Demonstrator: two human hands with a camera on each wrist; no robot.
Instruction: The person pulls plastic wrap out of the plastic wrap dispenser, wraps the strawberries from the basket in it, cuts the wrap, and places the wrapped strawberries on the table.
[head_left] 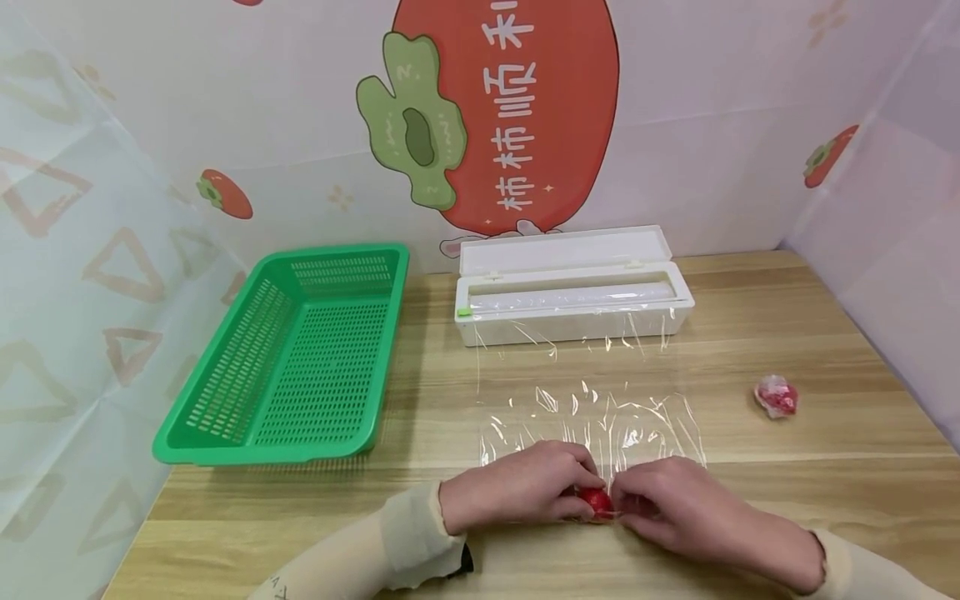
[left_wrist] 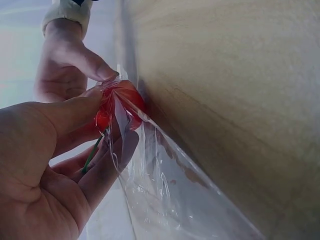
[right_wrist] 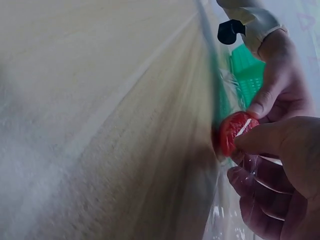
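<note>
A small, shiny red round thing (head_left: 597, 503) sits between my two hands near the front of the table, with clear plastic film drawn over it. From the left, my left hand (head_left: 525, 487) holds it with thumb and fingers. My right hand (head_left: 678, 508) pinches at its other side, where the film gathers. The plastic film (head_left: 577, 408) stretches from the hands back to the dispenser (head_left: 573, 325). In the left wrist view, a thin green strand (left_wrist: 92, 154) shows below the red thing. The film hides part of its surface.
A green plastic basket (head_left: 390, 358) stands at the left. The white dispenser, lid raised, holds a film roll (head_left: 570, 297) at the back. Off to the right lies a film-wrapped red piece (head_left: 777, 396). Printed cloth walls (head_left: 712, 167) enclose the wooden table (head_left: 847, 475).
</note>
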